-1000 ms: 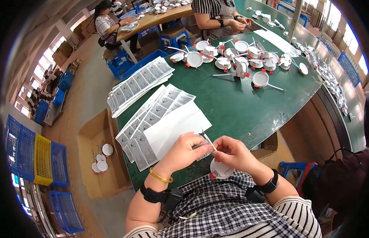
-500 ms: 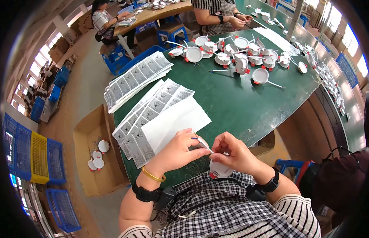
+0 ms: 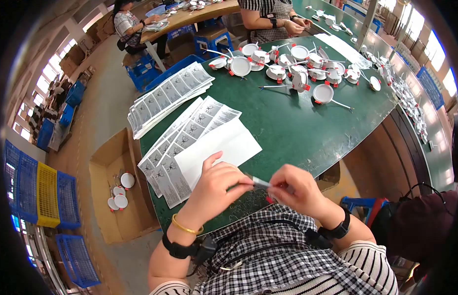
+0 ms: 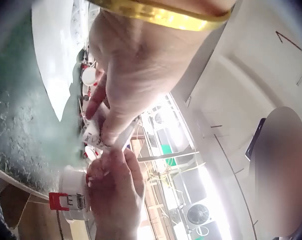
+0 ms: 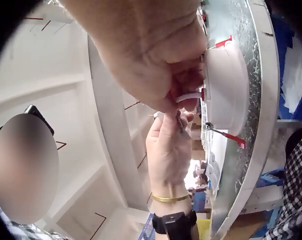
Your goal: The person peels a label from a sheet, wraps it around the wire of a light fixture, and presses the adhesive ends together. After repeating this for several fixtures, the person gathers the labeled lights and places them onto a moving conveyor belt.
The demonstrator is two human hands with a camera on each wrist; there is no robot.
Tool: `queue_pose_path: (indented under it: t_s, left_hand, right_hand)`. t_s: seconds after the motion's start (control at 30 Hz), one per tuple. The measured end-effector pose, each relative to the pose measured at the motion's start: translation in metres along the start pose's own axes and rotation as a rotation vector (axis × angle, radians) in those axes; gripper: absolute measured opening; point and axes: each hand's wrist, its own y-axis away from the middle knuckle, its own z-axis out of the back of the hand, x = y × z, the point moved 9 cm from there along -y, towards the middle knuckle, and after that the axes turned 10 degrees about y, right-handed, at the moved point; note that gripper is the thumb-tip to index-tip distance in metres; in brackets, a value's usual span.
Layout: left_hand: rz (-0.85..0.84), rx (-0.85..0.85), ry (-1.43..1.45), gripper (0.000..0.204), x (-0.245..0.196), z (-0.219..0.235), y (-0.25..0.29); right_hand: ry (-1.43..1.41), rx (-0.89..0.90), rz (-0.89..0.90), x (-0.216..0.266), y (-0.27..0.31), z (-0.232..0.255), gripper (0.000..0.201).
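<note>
Between the two hands, near the table's front edge, runs a short white cable with a printed label piece (image 4: 95, 134) around or against it. The left hand (image 3: 216, 187) pinches one end between thumb and finger. My right hand (image 3: 295, 189) pinches the cable close to a round white lamp (image 5: 226, 87) with red spring clips. In the left wrist view the lamp (image 4: 73, 195) hangs beside the right hand (image 4: 116, 192). Most of the lamp is hidden under the right hand in the head view.
Printed label sheets (image 3: 170, 96) and a blank white sheet (image 3: 219, 147) lie on the green table (image 3: 288, 132). Many lamps (image 3: 300, 78) are heaped at the back. A cardboard box (image 3: 103, 172) with several lamps stands at the left. Two people work beyond.
My left hand has shifted, its index finger now raised, and the cable lies flatter between the hands. The right hand has turned over the lamp, covering more of it.
</note>
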Motion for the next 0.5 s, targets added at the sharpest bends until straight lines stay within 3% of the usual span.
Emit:
queue_pose_path:
  t_s: [0.03,0.1,0.17,0.3,0.5]
  left_hand:
    - [-0.068,-0.072,-0.02,0.011,-0.009,0.009,0.002]
    - [-0.139,-0.124,-0.106,0.019,-0.024,0.015,0.008]
    - [-0.149,-0.29,-0.22,0.032,-0.031,0.03,0.015]
    - [-0.199,-0.297,-0.291,0.04,-0.035,0.021,0.027]
    - [-0.318,-0.261,-0.31,0.021,-0.06,0.005,0.029]
  right_hand:
    - [-0.001,0.0,0.001,-0.003,-0.001,0.0,0.014]
    - [0.374,-0.226,0.573,0.042,0.016,0.008,0.02]
    - [0.485,-0.289,0.702,0.055,0.024,0.012,0.023]
    - [0.504,-0.338,0.779,0.06,0.029,0.012,0.02]
    - [0.488,-0.305,0.792,0.061,0.03,0.01,0.021]
